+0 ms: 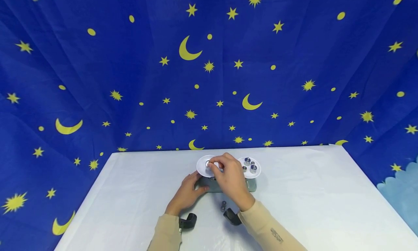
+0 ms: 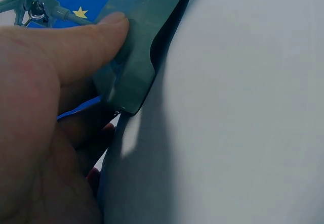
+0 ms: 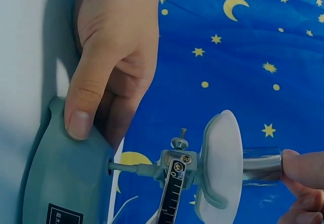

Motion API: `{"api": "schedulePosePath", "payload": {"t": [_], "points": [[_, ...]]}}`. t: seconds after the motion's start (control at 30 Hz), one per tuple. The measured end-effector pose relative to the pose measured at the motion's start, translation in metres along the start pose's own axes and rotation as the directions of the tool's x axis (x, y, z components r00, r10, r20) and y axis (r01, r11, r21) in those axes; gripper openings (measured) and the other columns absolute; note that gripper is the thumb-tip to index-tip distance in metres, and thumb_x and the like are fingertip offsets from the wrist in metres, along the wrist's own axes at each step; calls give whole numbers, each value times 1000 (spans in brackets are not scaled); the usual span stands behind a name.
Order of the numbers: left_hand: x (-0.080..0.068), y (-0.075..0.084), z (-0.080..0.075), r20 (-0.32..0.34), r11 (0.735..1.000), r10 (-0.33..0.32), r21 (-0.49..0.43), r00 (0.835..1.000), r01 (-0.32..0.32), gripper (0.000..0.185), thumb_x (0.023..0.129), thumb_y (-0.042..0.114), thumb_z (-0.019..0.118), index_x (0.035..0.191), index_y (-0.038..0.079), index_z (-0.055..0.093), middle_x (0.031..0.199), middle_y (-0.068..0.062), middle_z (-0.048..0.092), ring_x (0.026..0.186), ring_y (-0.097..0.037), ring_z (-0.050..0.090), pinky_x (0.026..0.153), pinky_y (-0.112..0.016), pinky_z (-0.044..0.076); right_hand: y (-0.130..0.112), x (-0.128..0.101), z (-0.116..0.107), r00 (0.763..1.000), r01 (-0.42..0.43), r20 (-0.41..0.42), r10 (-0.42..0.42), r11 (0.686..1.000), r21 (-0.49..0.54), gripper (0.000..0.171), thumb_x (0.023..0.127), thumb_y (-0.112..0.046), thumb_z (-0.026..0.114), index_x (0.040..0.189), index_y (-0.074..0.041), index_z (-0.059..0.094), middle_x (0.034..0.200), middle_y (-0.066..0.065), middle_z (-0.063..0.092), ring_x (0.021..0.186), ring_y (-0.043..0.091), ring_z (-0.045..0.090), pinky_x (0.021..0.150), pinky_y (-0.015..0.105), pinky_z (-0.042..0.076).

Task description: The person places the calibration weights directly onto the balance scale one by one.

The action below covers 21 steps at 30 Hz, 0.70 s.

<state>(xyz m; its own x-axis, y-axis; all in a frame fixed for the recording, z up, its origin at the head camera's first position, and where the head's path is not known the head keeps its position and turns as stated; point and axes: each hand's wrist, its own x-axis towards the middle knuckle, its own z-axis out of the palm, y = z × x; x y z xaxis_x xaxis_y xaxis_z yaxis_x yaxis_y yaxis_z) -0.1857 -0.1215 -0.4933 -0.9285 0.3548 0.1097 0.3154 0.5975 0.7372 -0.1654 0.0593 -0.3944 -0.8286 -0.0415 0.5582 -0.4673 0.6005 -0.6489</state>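
A green balance scale (image 1: 213,186) with two white pans stands on the table. My left hand (image 1: 187,193) grips the left end of its base; in the left wrist view the thumb (image 2: 96,39) lies on the front face and the fingers go behind. Over the left pan (image 1: 200,168), my right hand (image 1: 231,176) pinches a shiny metal cylinder weight (image 3: 262,164) by its knob end. The weight's other end meets the pan (image 3: 230,133) in the right wrist view. Several smaller metal weights (image 1: 253,168) sit on the right pan (image 1: 249,175), partly hidden by the right hand.
A few small metal weights (image 1: 223,204) lie on the white tabletop (image 1: 310,193) in front of the scale, near the right wrist's black camera (image 1: 232,217). Another black camera (image 1: 188,221) is on the left wrist. A blue star-and-moon cloth (image 1: 222,80) hangs behind the table.
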Motion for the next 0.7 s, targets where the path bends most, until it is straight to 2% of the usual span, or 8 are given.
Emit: {"api": "schedulePosePath", "payload": {"t": [0.27, 0.7], "points": [[1, -2, 1, -14, 1000, 30, 0, 999, -30, 64, 95, 28, 70, 148, 1, 47, 153, -16, 45, 144, -34, 38, 121, -59, 19, 0, 3, 5, 1000, -13, -13, 13, 1000, 0, 7, 83, -11, 82, 89, -9, 80, 66, -6, 44, 59, 8, 39, 53, 25, 33], [2, -3, 1, -34, 998, 57, -20, 998, -57, 60, 94, 23, 71, 146, 1, 50, 152, -15, 48, 143, -31, 40, 121, -59, 21, 0, 4, 12, 999, -37, -7, 37, 999, -26, 6, 84, -11, 81, 89, -9, 80, 66, -7, 43, 59, 9, 40, 53, 25, 33]]}}
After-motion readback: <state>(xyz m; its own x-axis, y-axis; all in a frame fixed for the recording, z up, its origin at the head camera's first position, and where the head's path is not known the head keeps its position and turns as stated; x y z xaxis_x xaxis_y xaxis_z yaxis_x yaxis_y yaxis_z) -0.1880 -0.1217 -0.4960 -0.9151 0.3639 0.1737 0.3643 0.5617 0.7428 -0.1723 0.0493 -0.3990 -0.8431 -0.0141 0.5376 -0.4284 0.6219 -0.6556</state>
